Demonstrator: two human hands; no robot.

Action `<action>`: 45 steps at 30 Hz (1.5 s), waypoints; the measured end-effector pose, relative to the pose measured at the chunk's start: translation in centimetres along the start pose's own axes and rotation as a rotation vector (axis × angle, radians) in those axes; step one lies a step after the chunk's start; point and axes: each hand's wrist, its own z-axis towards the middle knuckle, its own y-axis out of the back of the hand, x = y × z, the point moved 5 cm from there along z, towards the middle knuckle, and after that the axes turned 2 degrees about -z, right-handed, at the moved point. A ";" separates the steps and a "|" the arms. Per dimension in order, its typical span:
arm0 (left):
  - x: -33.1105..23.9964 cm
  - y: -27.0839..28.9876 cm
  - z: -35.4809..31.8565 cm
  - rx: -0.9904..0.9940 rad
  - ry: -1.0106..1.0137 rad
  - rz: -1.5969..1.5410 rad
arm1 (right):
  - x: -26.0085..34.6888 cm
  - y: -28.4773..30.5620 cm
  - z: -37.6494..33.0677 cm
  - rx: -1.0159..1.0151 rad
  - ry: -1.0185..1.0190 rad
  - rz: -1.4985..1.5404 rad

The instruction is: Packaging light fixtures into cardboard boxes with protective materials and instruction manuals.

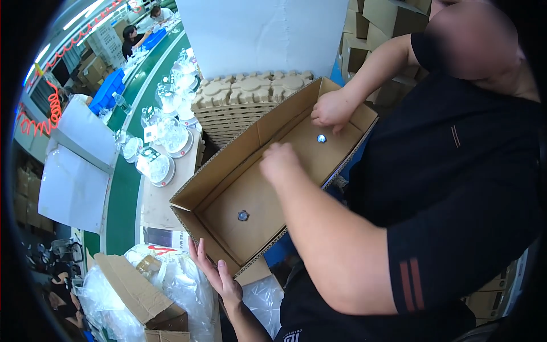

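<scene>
My left hand (219,279) comes up from the lower edge with its fingers stretched out and spread. It rests against the near-left end of a long open cardboard box (188,225). Inside the box lie a small dark, shiny faceted piece (243,215) and a second small piece (322,138) that gleams blue-white. Two hands of a co-worker at the right reach into the box: one closed hand (336,111) near the far end, the other (282,162) over the middle, blurred by motion. What these hands hold is hidden. My right hand is out of sight.
Stacked moulded pulp trays (250,94) stand behind the box. Clear domed items on round bases (162,168) line the bench beside a green conveyor (128,188). Plastic-wrapped goods and an open carton (137,290) sit at lower left; the co-worker's body (456,159) blocks the right.
</scene>
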 end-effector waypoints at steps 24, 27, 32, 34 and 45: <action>0.7 0.3 1.3 0.006 0.031 0.050 | 12.4 1.2 -0.7 0.095 0.334 0.044; 0.7 0.5 1.2 0.023 0.034 0.081 | 17.2 6.0 -4.4 0.251 0.652 0.078; 1.1 0.5 0.1 -0.060 0.032 -0.132 | 18.8 3.3 -4.6 0.393 0.638 0.168; 1.3 0.4 0.1 -0.071 0.023 -0.154 | 19.2 1.6 -4.6 0.421 0.740 0.074; 2.4 1.0 -0.4 -0.139 0.049 -0.169 | 19.4 -0.1 -4.7 0.461 0.751 0.039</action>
